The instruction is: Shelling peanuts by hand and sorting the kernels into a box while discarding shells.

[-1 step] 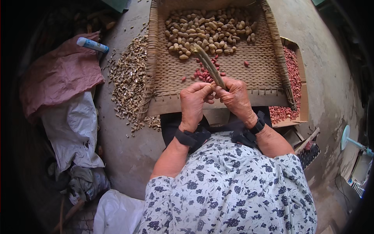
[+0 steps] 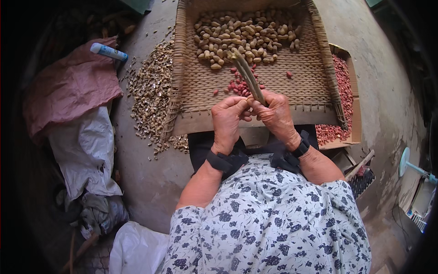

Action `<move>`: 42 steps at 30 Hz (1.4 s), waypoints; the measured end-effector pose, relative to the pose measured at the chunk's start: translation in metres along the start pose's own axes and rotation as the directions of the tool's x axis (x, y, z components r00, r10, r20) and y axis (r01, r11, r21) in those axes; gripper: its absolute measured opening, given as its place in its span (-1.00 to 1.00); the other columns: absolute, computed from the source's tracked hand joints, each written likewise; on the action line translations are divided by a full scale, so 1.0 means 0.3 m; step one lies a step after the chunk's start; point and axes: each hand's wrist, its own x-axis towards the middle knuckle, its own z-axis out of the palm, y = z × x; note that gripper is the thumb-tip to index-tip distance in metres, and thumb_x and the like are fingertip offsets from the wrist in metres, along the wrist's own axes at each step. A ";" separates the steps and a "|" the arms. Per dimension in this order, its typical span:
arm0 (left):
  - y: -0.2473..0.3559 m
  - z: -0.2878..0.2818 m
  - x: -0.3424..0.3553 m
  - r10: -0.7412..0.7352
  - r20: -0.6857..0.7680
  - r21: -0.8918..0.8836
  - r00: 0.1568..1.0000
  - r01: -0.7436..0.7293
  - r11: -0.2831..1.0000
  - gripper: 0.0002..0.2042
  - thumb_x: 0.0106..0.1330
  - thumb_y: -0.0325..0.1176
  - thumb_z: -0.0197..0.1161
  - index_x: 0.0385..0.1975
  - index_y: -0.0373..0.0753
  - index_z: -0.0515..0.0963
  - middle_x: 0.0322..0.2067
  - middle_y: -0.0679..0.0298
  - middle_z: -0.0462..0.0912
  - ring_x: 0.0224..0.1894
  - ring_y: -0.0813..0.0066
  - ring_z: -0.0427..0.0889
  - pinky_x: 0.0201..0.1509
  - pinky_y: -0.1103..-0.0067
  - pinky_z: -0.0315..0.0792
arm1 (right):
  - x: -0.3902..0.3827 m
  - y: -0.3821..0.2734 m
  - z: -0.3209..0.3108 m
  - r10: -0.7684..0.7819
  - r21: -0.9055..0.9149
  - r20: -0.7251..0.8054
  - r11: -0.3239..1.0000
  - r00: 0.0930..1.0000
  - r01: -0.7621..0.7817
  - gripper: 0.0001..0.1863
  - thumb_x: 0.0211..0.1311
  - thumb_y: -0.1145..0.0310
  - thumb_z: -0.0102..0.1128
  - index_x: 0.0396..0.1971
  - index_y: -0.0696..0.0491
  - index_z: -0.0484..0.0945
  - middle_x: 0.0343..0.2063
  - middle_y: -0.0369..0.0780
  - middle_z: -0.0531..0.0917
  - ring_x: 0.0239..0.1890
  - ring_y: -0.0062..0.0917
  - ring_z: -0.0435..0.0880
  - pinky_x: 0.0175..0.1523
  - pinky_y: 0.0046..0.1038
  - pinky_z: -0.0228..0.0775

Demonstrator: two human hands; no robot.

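Observation:
My right hand (image 2: 276, 114) is wrapped round the lower end of a split wooden stick (image 2: 249, 76), which slants up and away to the left. Close against it, my left hand (image 2: 228, 119) has thumb and forefinger pinched together; what is between them is too small and covered to name. Both hands are over the near edge of a woven tray (image 2: 292, 93). Just beyond them, partly behind the stick, lie red shelled peanuts (image 2: 238, 86). Unshelled peanuts (image 2: 248, 34) are heaped at the tray's far end.
Broken peanut shells (image 2: 153, 91) cover the floor left of the tray. On its right, a cardboard box (image 2: 357, 116) holds many red peanut kernels (image 2: 342, 86). Farther left are a pink sack (image 2: 75, 84), a blue and white can (image 2: 108, 51) and a white sack (image 2: 86, 150).
The upper end of the stick has tipped slightly to the right. Both hands keep nearly the same place and grip.

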 end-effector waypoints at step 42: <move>0.007 -0.029 0.111 -0.224 -0.030 -0.491 0.974 0.181 0.852 -0.85 0.26 -0.37 0.20 -0.28 -0.32 0.51 -0.28 0.23 0.55 -0.22 0.47 0.56 -0.13 0.47 0.53 | 0.059 -0.008 0.030 0.094 0.284 0.001 0.954 0.996 -0.090 -0.88 0.17 0.43 0.21 -0.37 0.17 0.57 -0.52 -0.35 0.60 -0.51 -0.79 0.52 -0.48 -0.66 0.38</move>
